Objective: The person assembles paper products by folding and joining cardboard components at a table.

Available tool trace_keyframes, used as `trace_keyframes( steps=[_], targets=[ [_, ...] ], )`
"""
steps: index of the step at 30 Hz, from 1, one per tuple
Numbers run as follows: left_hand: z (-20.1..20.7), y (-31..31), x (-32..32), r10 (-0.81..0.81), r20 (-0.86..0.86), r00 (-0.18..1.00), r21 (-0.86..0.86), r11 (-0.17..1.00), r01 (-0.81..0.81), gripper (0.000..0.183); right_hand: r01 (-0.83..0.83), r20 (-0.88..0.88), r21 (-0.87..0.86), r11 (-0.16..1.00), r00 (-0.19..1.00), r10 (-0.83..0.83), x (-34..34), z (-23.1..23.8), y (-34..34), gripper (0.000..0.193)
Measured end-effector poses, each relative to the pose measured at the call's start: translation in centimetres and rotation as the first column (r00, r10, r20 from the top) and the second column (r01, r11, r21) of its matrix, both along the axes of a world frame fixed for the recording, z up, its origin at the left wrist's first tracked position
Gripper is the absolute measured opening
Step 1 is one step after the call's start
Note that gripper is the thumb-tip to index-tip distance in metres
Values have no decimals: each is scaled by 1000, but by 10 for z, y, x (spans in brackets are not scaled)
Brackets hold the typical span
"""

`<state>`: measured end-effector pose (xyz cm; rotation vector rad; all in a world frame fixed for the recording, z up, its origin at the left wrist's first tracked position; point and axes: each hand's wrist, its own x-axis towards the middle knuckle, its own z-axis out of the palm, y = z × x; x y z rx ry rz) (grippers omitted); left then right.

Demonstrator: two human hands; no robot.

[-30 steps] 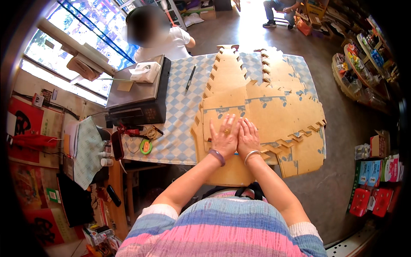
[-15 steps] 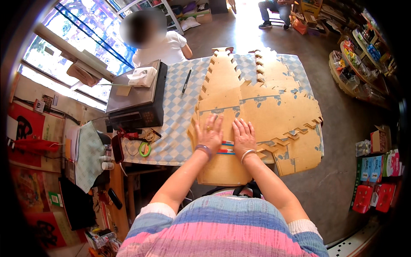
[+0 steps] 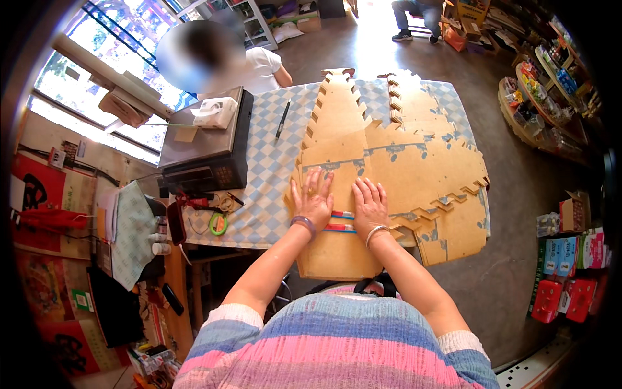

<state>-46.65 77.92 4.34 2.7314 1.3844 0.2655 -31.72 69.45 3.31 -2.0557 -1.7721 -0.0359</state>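
Observation:
Large flat tan cardboard sheets [image 3: 343, 259] with zigzag-cut edges lie stacked on the table, their near end jutting past its front edge. My left hand [image 3: 313, 202] rests flat on the top sheet with its fingers spread a little. Beside it, my right hand [image 3: 370, 202] also lies palm down, fingers stretched forward. Two narrow red, white and blue strips [image 3: 341, 227] sit on the cardboard between my wrists; parts of them are hidden under or behind my hands. Neither hand grips anything.
The table has a blue checked cloth [image 3: 265, 155]. On its left stand a scale [image 3: 204, 149] with a tissue pack [image 3: 216, 113], a pen [image 3: 282, 120] and a green tape roll [image 3: 218, 224]. A person [image 3: 262, 68] sits beyond; another is farther back. Packaged goods [image 3: 560, 256] line the right.
My left hand has slid slightly left and a little nearer the sheet's edge, baring more of the strips. My right hand stays put. The person beyond the table has leaned left.

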Motion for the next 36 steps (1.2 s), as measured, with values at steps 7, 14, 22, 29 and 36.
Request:
trace_keyframes(
  steps=[7, 14, 22, 29, 36],
  targets=[
    [-8, 9, -11, -11, 156, 988, -108, 994, 28, 56, -4, -55, 11, 1000, 998, 5, -2, 1, 2, 52],
    [-3, 14, -11, 8, 16, 1000, 84, 996, -9, 59, 12, 20, -39, 999, 1000, -11, 0, 4, 3, 48],
    [-10, 16, -9, -16, 48, 999, 104, 995, 11, 56, 22, 29, -18, 1000, 999, -21, 2, 3, 1, 47],
    [-3, 21, -39, -145, 231, 962, 103, 987, 124, 47, 3, 29, 29, 1000, 1000, -4, -5, -5, 5, 43],
    [28, -17, -52, -421, 317, 850, -23, 892, 451, 61, 9, -14, 63, 998, 1000, -8, 6, -1, 2, 42]
  ],
)
